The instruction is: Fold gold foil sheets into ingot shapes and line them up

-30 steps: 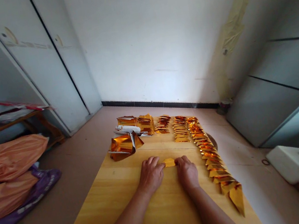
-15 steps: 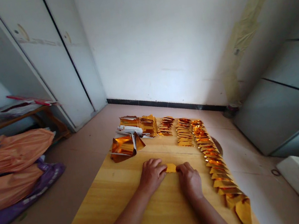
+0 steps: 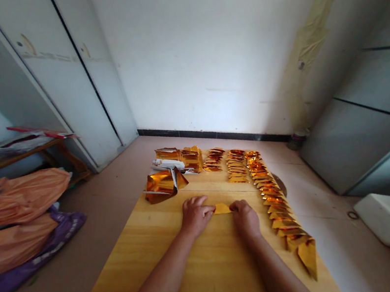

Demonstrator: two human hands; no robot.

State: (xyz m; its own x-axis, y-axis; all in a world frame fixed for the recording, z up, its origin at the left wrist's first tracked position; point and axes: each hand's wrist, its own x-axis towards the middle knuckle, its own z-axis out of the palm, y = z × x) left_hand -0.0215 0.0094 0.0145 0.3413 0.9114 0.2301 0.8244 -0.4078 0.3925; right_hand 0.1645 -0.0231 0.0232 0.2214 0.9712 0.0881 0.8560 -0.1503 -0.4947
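Note:
A small piece of gold foil paper (image 3: pixel 222 208), folded into a flat strip with slanted ends, lies between my two hands over the wooden table. Its left end is pinched in my left hand (image 3: pixel 196 215), thumb against the fingers. At the other end my right hand (image 3: pixel 245 217) is curled closed around the tip. To the right runs a long row of folded gold foil pieces (image 3: pixel 279 216), overlapping one another. Two shorter rows, one of gold pieces (image 3: pixel 237 166) and one of darker-lit pieces (image 3: pixel 214 159), stand beyond my hands.
The wooden table (image 3: pixel 142 254) carries an opened gold foil sheet (image 3: pixel 160 186) and foil stacks (image 3: pixel 192 159) at its far left. Orange and purple bags (image 3: pixel 15 216) lie on the floor at left. A white box (image 3: pixel 386 218) stands at right, below a grey cabinet (image 3: pixel 361 133).
The view has shifted slightly, showing more of the table's near side. Both hands keep hold of the foil paper, whose upper edge now looks more rounded.

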